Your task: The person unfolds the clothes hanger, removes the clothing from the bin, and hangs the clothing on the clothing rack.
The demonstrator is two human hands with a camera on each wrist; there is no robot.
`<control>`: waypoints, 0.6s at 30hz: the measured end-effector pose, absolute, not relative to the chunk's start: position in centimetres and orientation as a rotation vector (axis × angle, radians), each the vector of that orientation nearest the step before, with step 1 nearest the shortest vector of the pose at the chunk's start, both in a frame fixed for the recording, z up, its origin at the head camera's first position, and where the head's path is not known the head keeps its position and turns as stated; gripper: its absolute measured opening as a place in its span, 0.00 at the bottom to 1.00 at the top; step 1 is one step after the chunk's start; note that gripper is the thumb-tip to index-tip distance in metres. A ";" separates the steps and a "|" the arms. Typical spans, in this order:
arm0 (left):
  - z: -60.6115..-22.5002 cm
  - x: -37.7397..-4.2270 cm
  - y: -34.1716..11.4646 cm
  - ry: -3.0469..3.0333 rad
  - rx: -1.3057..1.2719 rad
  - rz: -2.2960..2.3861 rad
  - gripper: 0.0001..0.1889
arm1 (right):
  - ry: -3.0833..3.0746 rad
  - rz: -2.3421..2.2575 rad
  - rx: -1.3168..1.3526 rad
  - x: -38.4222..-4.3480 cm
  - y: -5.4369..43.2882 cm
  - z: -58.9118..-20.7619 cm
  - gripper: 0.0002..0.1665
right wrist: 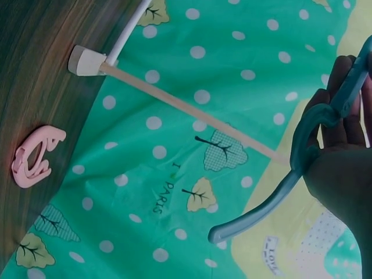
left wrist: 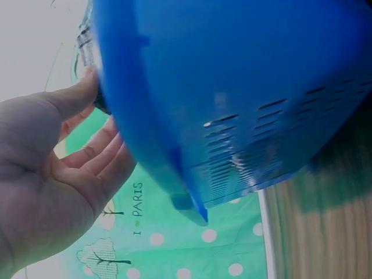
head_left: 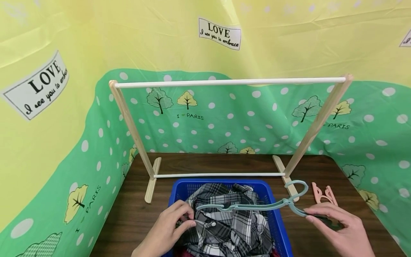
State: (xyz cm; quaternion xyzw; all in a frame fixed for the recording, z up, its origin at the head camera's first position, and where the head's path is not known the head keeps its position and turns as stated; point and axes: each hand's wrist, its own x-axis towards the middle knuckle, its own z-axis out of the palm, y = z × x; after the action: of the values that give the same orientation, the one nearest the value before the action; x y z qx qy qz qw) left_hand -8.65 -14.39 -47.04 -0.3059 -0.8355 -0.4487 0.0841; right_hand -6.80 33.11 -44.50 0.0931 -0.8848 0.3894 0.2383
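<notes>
Near the basket's left side, my left hand (head_left: 168, 226) pinches the edge of a grey, black and white plaid shirt (head_left: 245, 228) between thumb and fingers. The buttoned part of the shirt lies just beside the fingertips. To the right, my right hand (head_left: 341, 226) grips one arm of a pale blue-green clothes hanger (head_left: 257, 206), its hook toward the rack. The hanger's other arm reaches left over the shirt, its tip close to my left fingers. In the right wrist view, the hanger (right wrist: 256, 215) crosses the palm. The shirt lies bunched in a blue basket (head_left: 282, 232).
Behind the basket stands a wooden rack with a white top rail (head_left: 224, 82) and a lower white rail (head_left: 218, 175). A pink clothespin-like clip (head_left: 318, 194) lies on the dark wooden table (head_left: 125, 221) by my right hand. Some red cloth shows low in the basket. Patterned fabric surrounds the table.
</notes>
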 end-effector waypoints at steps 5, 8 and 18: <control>-46.7 -8.6 -14.2 -2.425 -0.902 -1.224 0.09 | -2.414 1.060 0.276 -6.7 33.4 -44.5 0.27; -46.4 -8.5 -14.0 -2.391 -0.904 -1.167 0.10 | -2.397 1.059 0.315 -6.8 33.5 -44.5 0.29; -45.1 -8.5 -13.4 -2.288 -0.956 -1.067 0.07 | -2.413 1.084 0.409 -6.3 32.5 -43.9 0.30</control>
State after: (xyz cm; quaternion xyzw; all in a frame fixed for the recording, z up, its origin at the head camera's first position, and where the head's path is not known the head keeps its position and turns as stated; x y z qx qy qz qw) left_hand -8.54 -13.37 -45.11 -0.3455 -0.8269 -0.3856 0.2193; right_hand -6.35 32.46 -43.86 0.1485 -0.8773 0.3942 0.2302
